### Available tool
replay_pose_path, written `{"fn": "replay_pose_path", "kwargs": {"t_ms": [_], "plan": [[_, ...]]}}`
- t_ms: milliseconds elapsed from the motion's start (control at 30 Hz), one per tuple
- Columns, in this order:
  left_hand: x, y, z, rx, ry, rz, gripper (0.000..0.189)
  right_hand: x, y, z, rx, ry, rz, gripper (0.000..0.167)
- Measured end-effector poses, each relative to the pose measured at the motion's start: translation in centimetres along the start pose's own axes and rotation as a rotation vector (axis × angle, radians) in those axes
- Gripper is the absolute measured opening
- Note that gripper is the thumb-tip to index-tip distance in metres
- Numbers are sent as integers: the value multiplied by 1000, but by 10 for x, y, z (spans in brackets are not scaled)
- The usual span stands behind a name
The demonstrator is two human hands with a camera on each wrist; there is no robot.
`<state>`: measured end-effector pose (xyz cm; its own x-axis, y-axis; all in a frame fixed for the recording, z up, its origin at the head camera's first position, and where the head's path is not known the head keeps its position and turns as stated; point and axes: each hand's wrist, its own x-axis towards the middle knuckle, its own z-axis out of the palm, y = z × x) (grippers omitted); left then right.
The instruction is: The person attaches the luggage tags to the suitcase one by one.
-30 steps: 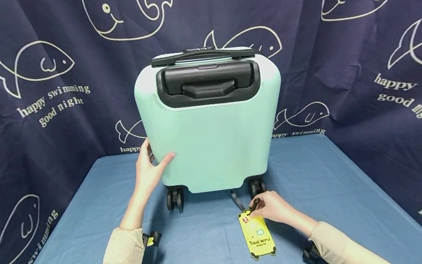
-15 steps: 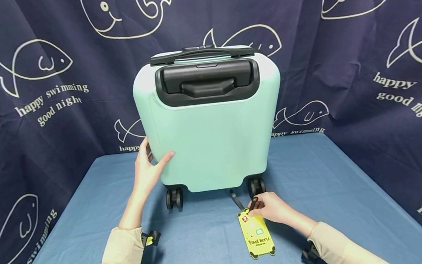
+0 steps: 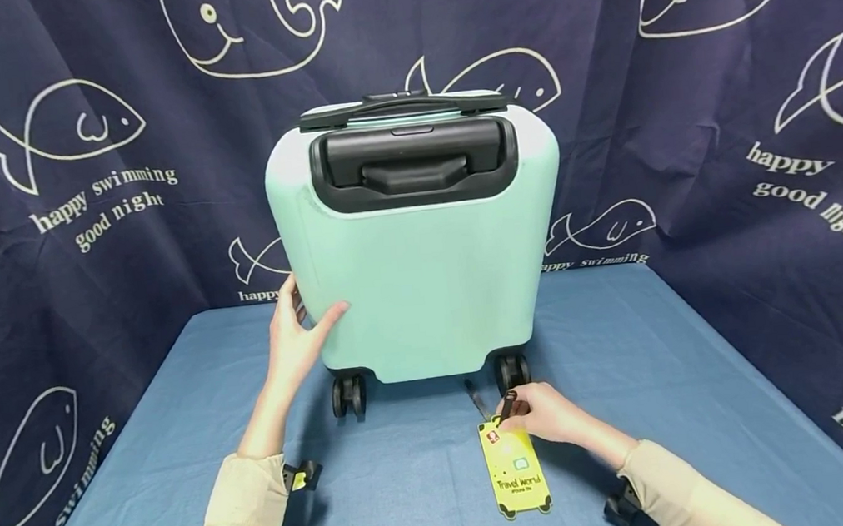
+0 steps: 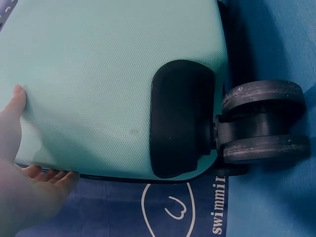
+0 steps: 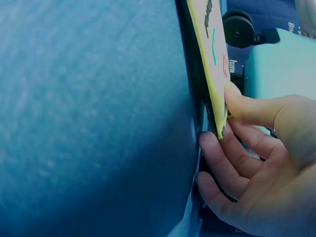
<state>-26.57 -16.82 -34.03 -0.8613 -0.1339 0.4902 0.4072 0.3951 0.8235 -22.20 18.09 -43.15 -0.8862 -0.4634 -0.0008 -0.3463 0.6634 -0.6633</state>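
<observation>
A mint-green suitcase (image 3: 424,288) stands upright on its black wheels, its telescopic handle lowered into the black recess. My left hand (image 3: 294,337) holds its lower left side, thumb on the broad face and fingers round the edge; the left wrist view shows this hand (image 4: 37,182) beside a corner wheel (image 4: 264,121). In front of the right wheel, my right hand (image 3: 543,411) pinches the top corner of a yellow luggage tag (image 3: 513,468) with a black strap. In the right wrist view the thumb of that hand (image 5: 261,153) presses the tag's (image 5: 210,54) printed face.
A blue cloth (image 3: 403,482) covers the table under the suitcase. Behind it hangs a dark blue curtain (image 3: 188,258) printed with white fish and words, which also closes in both sides. Each forearm carries a small black wrist device (image 3: 303,476).
The tag has shifted very slightly to the right with my right hand, and its loose strap end has swung a little. My left hand and the suitcase look still.
</observation>
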Motion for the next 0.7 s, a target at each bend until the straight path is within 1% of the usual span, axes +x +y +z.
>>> {"fn": "replay_pose_path", "kwargs": {"t_ms": [100, 267, 400, 500, 600, 700], "plan": [[-1, 1, -1, 1, -1, -4, 82, -1, -1, -4, 25, -15, -1, 10], [-2, 2, -1, -2, 6, 3, 82, -2, -2, -9, 53, -38, 3, 15], [-3, 2, -1, 1, 11, 10, 83, -3, -4, -12, 53, -67, -20, 15], [-3, 2, -2, 13, 4, 4, 83, -4, -6, -14, 38, -86, -49, 14], [-3, 3, -2, 20, 0, -4, 84, -5, -7, -17, 33, -86, -46, 14], [-3, 2, -1, 20, 0, -5, 84, -5, -7, -18, 32, -65, -32, 13]]}}
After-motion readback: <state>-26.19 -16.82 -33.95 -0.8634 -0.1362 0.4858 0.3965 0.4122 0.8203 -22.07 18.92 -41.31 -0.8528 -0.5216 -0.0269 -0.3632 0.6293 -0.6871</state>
